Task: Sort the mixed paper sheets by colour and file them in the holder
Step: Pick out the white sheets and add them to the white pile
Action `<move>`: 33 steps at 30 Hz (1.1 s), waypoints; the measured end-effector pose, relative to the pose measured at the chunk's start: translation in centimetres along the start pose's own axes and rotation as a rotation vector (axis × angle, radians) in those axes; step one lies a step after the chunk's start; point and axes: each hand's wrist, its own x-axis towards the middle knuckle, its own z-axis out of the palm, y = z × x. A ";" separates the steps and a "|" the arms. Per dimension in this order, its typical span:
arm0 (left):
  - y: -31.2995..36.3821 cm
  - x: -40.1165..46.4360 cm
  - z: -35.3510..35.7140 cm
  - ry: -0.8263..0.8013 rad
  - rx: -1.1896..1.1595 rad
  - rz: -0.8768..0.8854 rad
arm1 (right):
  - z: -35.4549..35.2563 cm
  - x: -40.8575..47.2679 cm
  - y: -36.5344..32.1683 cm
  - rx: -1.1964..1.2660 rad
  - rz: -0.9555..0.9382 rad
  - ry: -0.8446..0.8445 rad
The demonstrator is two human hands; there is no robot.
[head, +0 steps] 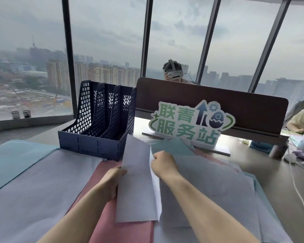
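Our left hand [112, 183] has its fingers [120, 172] clamped on the left edge of a white sheet [137, 186] raised off the tabletop [253, 160]; our right hand [163, 163] pinches its right edge. The paper is light, limp and easily creased, so edges are the place to hold (two sheets, perhaps; we cannot tell). Beyond the fingers stands one blue holder [96, 120], its three slots empty. Under and beside them lie pink [102, 172], white and pale blue sheets [12, 158], overlapping past counting.

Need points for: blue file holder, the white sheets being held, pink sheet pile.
blue file holder [88, 145]: head view, on its solid front wall.
white sheets [135, 193]: head view, middle of the front sheet, gripped by both hands.
pink sheet pile [109, 230]: head view, bare patch between the forearms.
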 end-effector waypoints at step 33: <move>-0.1 1.8 -0.5 0.002 -0.004 -0.073 | -1.5 13.8 11.1 -0.451 -0.041 -0.364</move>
